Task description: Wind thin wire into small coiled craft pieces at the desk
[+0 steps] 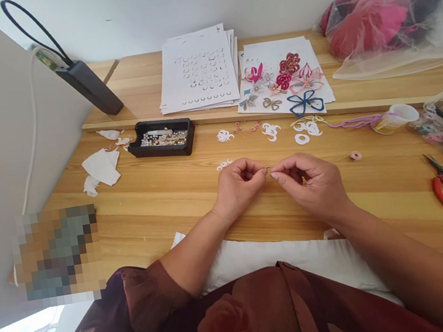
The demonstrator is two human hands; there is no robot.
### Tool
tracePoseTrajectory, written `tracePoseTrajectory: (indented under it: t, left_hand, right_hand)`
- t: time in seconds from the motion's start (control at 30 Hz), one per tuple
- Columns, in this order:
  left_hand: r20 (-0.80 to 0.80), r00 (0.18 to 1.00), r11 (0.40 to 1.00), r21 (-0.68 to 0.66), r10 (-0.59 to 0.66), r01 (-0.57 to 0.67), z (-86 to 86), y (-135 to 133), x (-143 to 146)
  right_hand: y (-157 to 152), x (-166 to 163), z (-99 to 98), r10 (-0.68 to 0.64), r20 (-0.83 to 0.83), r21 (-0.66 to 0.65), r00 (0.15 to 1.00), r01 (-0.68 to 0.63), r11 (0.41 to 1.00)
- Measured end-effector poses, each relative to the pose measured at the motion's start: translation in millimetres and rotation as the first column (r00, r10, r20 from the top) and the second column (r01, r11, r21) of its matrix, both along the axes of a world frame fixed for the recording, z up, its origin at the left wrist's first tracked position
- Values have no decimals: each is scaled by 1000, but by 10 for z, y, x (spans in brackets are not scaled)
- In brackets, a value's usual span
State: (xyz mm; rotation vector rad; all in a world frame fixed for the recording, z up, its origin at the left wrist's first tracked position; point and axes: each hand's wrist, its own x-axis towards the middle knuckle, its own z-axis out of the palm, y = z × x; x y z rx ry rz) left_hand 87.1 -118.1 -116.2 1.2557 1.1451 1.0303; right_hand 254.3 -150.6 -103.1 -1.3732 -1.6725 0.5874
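A: What do the hands hold?
B: A very thin wire (267,170), I think, but it is too small to see well. It is held above the wooden table (161,209), between both hands.
A: And the fingers?
B: The left hand (238,187) and the right hand (309,184) are closed, and their fingers (279,171) pinch it. White paper rings (224,164) lie just beyond the left hand.

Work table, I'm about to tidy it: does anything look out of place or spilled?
The torn white paper scraps left of the black bead tray stand out. They lie loose and ragged on the wooden table, unlike the neatly cut white rings nearer the middle.
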Motion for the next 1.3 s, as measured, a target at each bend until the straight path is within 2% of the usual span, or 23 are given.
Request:
tracePoseTrajectory:
  t: [0.1, 0.2, 0.4, 0.57, 0.7, 0.83, 1.13, 1.3]
  left_hand:
    - [-33, 998, 999, 17, -49, 50, -6, -6, 0]
    - [-41, 993, 994, 30, -108, 109, -21, -11, -5]
    - [-1, 983, 983, -5, -185, 185, -1, -25, -17]
    - [58, 978, 974, -98, -202, 207, 50, -33, -30]
    - [144, 973, 971, -128, -181, 200, 55, -20, -36]
    - [225, 965, 973, -151, -138, 174, 57, -10, -25]
    - [299, 954, 978, -203, 19, 45, 21, 3, 10]
    - [294, 951, 978, -204, 93, -32, 5, 1, 21]
  right_hand:
    - [24, 53, 38, 26, 61, 35, 998, -28, 999]
    - [51, 86, 36, 48, 30, -13, 998, -47, 999]
    - [122, 121, 25, 66, -191, -202, 979, -105, 974]
    - [183, 146, 34, -9, -357, -378, 934, -136, 916]
    - [190, 128, -1, -50, -449, -420, 892, -162, 893]
    - [169, 88, -29, -42, -474, -414, 879, -181, 892]
    - [137, 33, -54, -82, -463, -408, 882, -130, 904]
    - [73, -43, -60, -78, -389, -331, 918, -60, 942]
